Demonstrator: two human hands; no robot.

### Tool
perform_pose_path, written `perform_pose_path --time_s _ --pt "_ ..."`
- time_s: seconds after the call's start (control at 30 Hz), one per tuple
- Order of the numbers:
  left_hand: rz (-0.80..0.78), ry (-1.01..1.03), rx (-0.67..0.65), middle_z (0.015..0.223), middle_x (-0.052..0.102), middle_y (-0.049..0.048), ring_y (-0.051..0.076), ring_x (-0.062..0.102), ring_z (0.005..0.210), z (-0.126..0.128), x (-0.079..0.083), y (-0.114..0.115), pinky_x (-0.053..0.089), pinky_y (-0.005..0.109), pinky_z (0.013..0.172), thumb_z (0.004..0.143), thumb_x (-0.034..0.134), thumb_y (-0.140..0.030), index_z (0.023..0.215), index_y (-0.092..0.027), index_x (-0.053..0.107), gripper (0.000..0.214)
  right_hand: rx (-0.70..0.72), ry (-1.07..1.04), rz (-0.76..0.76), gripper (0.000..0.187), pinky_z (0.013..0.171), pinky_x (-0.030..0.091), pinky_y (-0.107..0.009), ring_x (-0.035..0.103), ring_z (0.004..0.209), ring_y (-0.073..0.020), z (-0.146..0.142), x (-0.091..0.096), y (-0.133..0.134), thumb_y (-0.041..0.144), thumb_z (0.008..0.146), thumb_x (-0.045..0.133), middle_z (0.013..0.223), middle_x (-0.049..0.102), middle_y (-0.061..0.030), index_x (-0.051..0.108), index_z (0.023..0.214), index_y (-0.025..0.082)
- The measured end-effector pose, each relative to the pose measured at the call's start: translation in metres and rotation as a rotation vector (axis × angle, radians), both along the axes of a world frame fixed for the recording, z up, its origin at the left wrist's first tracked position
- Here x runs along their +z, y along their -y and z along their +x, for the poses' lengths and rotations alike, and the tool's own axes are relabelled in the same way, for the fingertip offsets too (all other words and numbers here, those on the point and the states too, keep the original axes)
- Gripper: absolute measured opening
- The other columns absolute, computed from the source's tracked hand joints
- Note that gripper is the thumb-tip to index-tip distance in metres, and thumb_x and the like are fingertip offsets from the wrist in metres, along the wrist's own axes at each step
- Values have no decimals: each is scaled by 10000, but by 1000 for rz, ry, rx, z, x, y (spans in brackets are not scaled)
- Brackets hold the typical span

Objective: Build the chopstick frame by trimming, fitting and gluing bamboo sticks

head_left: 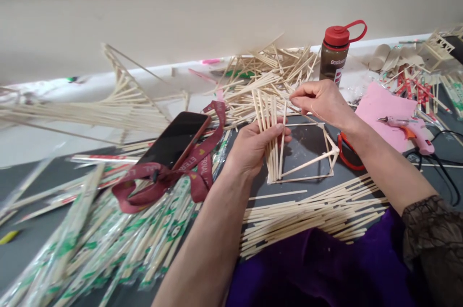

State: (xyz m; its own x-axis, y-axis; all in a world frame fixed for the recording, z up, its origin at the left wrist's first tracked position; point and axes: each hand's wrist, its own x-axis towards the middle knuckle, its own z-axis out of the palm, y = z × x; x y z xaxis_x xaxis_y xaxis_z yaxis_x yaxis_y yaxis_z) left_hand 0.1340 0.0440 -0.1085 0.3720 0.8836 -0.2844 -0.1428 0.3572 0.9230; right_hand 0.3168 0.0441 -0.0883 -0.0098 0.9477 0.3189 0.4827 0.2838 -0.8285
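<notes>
My left hand [253, 145] is closed around the upright side of a small frame built of wooden sticks [307, 162] that stands on the dark table. My right hand [320, 99] pinches the top of a stick at the frame's upper edge. A row of loose sticks [314, 215] lies just in front of the frame, near my purple-clothed lap.
A phone [173, 140] on a maroon lanyard [162, 181] lies left of my hands, above wrapped chopsticks [108, 244]. Behind stand a stick heap [267, 70] and a red-capped bottle [334, 53]. A pink glue gun [412, 128] rests on pink foam [379, 104] at right.
</notes>
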Motion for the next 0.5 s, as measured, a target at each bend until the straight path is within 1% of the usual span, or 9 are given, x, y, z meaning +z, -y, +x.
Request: perform_pose_path --time_s 0.17,0.33,0.5 --pt "2 12 9 656 708 10 120 665 561 0 0 0 525 191 546 562 801 -230 824 -133 680 304 18 3 76 122 603 362 -228 520 611 -95 -8 1 -3 196 733 611 610 612 18 711 732 126" --pt "-8 4 12 654 709 10 115 664 565 -1 1 1 528 183 541 570 798 -218 833 -130 685 299 2 -8 83 123 611 350 -233 503 618 -93 -12 1 -2 177 743 595 619 604 19 704 728 124" --pt "18 -17 20 652 704 9 128 657 568 -1 3 2 533 211 547 584 781 -231 831 -143 687 278 0 -3 99 122 616 359 -233 507 631 -97 -15 -1 -3 177 753 593 639 614 17 704 736 130"
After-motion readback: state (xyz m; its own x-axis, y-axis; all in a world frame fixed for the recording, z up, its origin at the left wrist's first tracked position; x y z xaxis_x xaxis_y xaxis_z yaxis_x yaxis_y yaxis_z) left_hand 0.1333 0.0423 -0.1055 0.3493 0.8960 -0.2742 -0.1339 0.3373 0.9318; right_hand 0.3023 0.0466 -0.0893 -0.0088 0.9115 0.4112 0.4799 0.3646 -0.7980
